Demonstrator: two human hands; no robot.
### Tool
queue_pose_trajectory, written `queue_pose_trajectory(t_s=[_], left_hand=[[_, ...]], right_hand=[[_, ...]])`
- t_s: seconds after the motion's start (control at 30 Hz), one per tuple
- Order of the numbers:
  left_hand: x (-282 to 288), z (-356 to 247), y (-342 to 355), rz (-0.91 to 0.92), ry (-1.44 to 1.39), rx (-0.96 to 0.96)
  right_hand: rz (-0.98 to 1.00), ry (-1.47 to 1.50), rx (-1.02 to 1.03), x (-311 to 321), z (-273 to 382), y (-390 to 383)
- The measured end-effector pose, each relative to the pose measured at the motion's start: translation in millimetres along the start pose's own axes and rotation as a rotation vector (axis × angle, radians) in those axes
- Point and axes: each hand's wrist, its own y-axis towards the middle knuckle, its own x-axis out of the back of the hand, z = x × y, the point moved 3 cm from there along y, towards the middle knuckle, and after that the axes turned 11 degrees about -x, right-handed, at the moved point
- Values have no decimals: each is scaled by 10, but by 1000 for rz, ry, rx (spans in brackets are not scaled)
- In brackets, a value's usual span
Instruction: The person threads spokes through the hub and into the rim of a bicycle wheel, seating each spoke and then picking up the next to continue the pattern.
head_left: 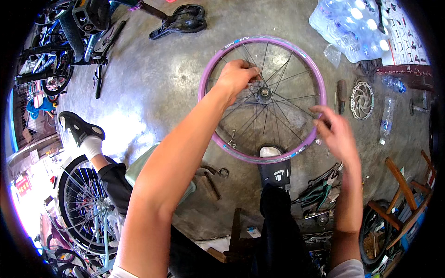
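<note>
A purple bicycle rim [318, 76] with dark spokes and a central hub [263, 94] lies face up before me, its near part at my shoe [273, 173]. My left hand [238, 76] reaches over its upper-left spokes, fingertips closed just above the hub; what they hold is too small to make out. My right hand [331, 129] is at the right side of the rim, slightly blurred, fingers curved and apart around the spoke ends. Small metal pieces [233, 139] sit at the lower-left inside of the rim.
Right: screwdriver [341, 96], brake rotor [357, 90], bottles [387, 120], wrapped bottle pack [343, 28], tools [315, 192], wooden stool [401, 187]. Left: bicycle frames [74, 41], standing wheel [66, 204]. A black saddle [181, 23] lies above the rim.
</note>
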Motion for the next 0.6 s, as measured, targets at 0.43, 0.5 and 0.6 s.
queue_pose_trajectory(t_s=[0.43, 0.5, 0.6], left_hand=[[-165, 358, -1353, -520, 489, -500], [-320, 462, -1384, -454, 644, -544], [-459, 659, -1374, -416, 801, -511]], right_hand=[[-779, 184, 193, 138, 381, 333], [-638, 362, 132, -328, 67, 341], [-433, 251, 53, -978, -40, 319]])
